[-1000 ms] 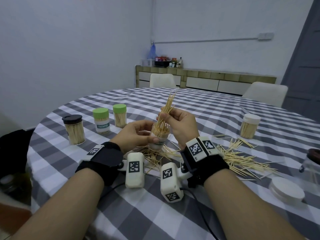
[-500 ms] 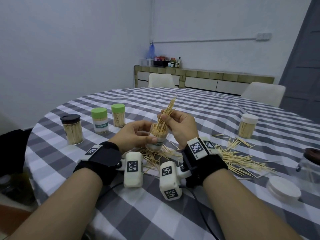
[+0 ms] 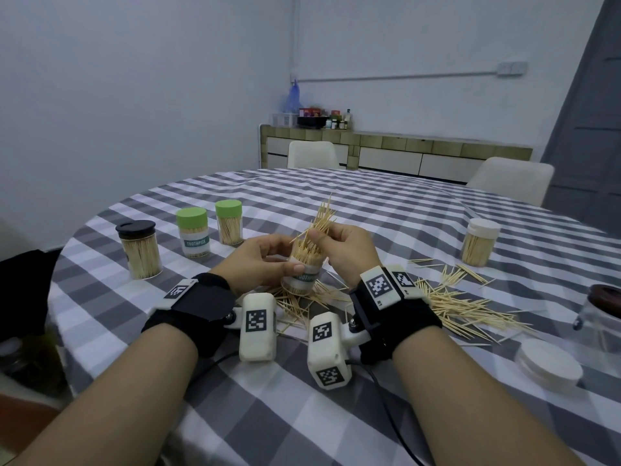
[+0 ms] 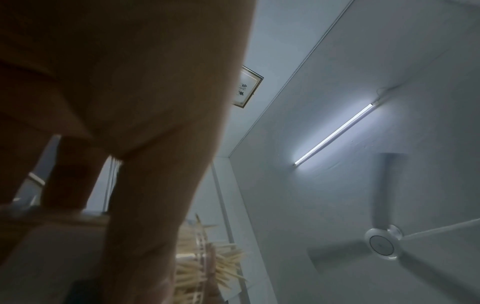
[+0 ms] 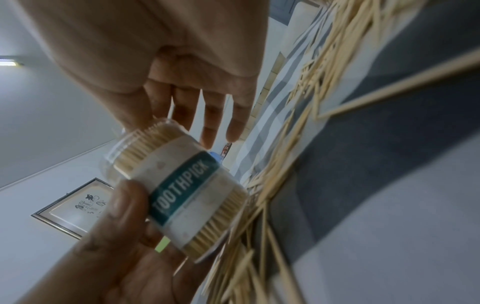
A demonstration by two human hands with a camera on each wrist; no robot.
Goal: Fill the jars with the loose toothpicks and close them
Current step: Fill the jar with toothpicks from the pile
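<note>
Wrist views add detail the head view lacks: from the right wrist, the jar [image 5: 182, 189] shows its "TOOTHPICK" label with the left hand [image 5: 124, 246] curled round it, thumb across the label. From the head, the right hand [image 3: 346, 250] pinches a bundle of toothpicks [image 3: 319, 227] whose long axis rises up and slightly right from the jar's open mouth, above loose toothpicks [image 3: 463, 307] on the worktop [image 3: 302, 415]. The left wrist view is mostly blocked by dark fingers [image 4: 145, 205].

A home dining room: checked-cloth table [image 3: 386, 210], chairs [image 3: 311, 155], sideboard [image 3: 403, 153], ceiling fan [image 4: 384, 244], framed picture [image 4: 246, 88].
</note>
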